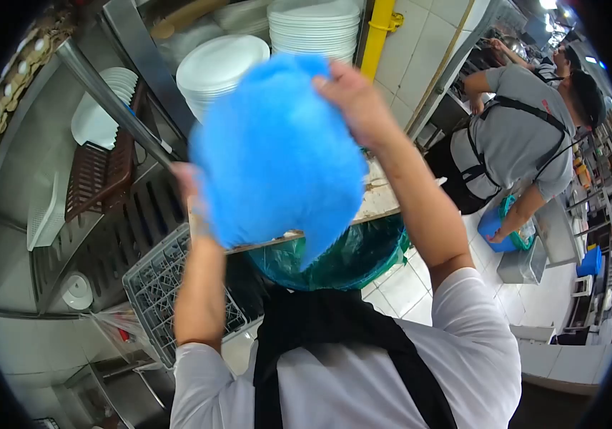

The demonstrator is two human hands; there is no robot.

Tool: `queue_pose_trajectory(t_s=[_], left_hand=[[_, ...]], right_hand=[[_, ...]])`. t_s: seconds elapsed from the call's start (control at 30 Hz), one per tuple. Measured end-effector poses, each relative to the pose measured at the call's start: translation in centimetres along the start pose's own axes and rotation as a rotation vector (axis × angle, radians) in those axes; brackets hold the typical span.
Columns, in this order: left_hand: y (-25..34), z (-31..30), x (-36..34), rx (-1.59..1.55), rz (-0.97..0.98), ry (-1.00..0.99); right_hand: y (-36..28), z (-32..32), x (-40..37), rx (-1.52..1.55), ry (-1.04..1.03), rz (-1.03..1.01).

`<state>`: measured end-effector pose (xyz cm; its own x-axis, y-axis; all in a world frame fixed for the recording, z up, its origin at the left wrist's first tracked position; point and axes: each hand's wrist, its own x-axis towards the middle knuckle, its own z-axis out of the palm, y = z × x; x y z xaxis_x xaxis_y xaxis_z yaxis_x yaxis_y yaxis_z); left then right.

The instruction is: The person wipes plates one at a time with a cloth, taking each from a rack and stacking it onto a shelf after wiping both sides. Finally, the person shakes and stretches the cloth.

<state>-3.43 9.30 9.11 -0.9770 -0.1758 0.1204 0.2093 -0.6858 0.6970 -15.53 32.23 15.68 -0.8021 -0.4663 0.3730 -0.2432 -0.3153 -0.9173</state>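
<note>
Both my hands are raised in front of me, gripping a big fluffy blue cloth (277, 157). My right hand (352, 96) pinches its upper right edge with closed fingers. My left hand (190, 193) grips the lower left edge, partly hidden by the cloth. The cloth hangs blurred over the worn counter edge (381, 204). My white shirt and black apron straps fill the bottom of the view.
Stacks of white plates (224, 64) sit on metal shelving at the top. A grey dish rack (152, 286) lies lower left. A green-lined bin (356, 261) stands under the counter. A person in a grey shirt (517, 136) bends over a blue tub (495, 229) on the right.
</note>
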Motion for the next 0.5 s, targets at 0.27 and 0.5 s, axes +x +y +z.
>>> queue_pose_trajectory(t_s=[0.27, 0.5], left_hand=[[-1.7, 2.5, -0.4, 0.165, 0.062, 0.041], [-6.5, 4.5, -5.3, 0.726, -0.187, -0.289]], right_hand=[[6.5, -3.7, -10.8, -0.658, 0.384, 0.105], [10.7, 4.7, -16.0, 1.187, -0.135, 0.529]])
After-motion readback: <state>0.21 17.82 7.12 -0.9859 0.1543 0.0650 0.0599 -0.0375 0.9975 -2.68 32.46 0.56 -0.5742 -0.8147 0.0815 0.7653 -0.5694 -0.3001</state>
